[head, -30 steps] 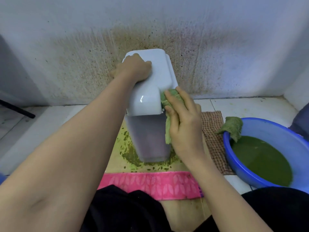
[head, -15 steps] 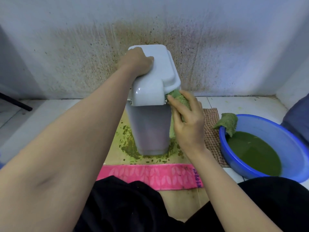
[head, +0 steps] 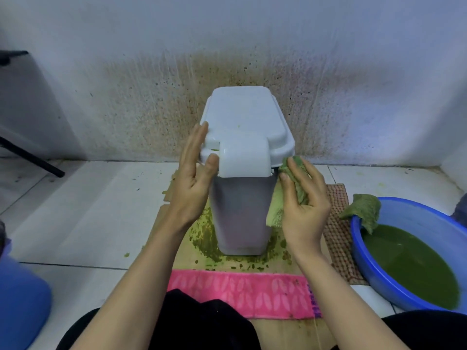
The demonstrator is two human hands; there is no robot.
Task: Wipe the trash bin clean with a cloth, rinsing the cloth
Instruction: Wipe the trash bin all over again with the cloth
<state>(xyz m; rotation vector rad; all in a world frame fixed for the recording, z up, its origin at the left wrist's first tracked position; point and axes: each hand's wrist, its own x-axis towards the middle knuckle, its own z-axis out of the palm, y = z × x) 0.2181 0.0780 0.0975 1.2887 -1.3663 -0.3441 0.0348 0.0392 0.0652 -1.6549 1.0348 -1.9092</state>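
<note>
Head view.

Trash bin (head: 242,218): stands upright on a sheet of cardboard (head: 177,248) smeared with green residue, close to the foot of the brown-spattered wall (head: 151,109), with its white lid (head: 247,122) closed on top.

Left hand (head: 192,183): lies flat against the left side of the lid, fingers straight, thumb touching the lid's front flap. Grip open, holding nothing.

Right hand (head: 305,198): sits at the right side of the bin, just under the lid's rim. Grip closed on a green cloth (head: 300,192), pinching it between thumb and fingers and pressing it to the bin's upper right corner.

Right of the bin: a checked cloth (head: 336,223) flat on the floor, then a blue basin (head: 404,296) of murky green water (head: 409,263), with a second green cloth (head: 361,208) draped over the rim nearest the bin.

In front of the bin: a pink towel (head: 240,291) across the cardboard.

Far left of the bin: a blue object (head: 20,286), partly cut off.
</note>
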